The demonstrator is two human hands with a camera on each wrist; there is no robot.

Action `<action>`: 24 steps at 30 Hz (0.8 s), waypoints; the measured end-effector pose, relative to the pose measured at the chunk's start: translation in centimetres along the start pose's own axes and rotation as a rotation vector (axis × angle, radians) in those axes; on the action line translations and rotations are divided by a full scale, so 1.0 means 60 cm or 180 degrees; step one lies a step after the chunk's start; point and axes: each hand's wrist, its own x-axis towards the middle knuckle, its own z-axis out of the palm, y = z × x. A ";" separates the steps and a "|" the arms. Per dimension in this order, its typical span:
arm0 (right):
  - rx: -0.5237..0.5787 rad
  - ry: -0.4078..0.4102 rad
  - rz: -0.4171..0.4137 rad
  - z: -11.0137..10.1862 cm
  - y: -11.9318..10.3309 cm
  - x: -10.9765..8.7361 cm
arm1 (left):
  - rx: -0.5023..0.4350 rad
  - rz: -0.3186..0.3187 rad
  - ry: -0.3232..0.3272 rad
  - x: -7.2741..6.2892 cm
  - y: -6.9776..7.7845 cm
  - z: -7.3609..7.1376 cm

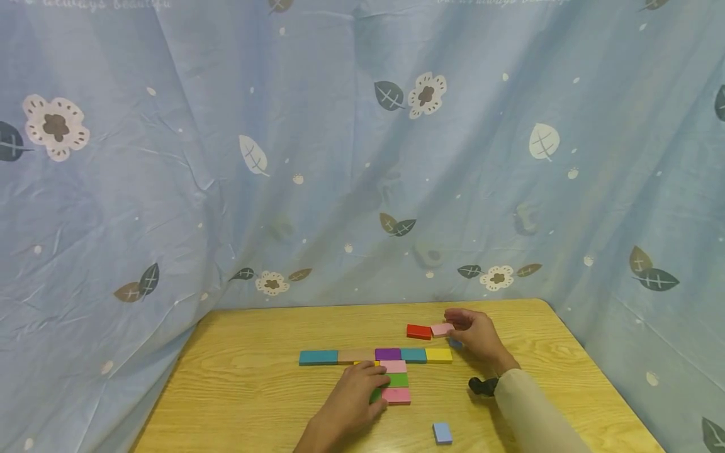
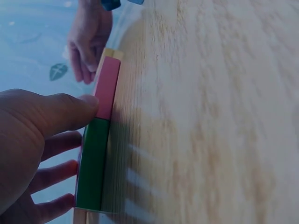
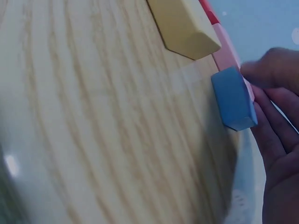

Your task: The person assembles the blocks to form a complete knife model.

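Observation:
My left hand (image 1: 354, 393) rests at the left of a stacked group of blocks, fingers spread over it. In the left wrist view its thumb touches a pink block (image 2: 108, 86) beside a green block (image 2: 93, 161). My right hand (image 1: 478, 340) is at the back right, thumb by the right end of another pink block (image 1: 442, 329). A blue block (image 3: 233, 98) lies just in front of that pink block, partly hidden by the hand in the head view. The right fingers are loosely extended beyond the pink block; no block is lifted.
A row of teal (image 1: 318, 358), tan (image 1: 356, 357), purple (image 1: 387, 354) and yellow blocks (image 1: 438, 356) runs behind the left hand. A red block (image 1: 419, 331) adjoins the back pink one. A light blue block (image 1: 442, 433) lies near the front. Patterned curtains (image 1: 351, 157) surround the wooden table (image 1: 226, 390).

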 end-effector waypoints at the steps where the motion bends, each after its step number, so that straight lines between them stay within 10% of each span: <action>1: -0.0011 0.0010 0.0009 0.001 0.001 -0.001 | 0.0003 -0.0008 -0.0001 0.000 0.000 0.000; 24: -0.0078 0.0260 0.0198 0.002 0.008 0.003 | -0.0003 -0.0005 0.0111 -0.003 0.000 0.005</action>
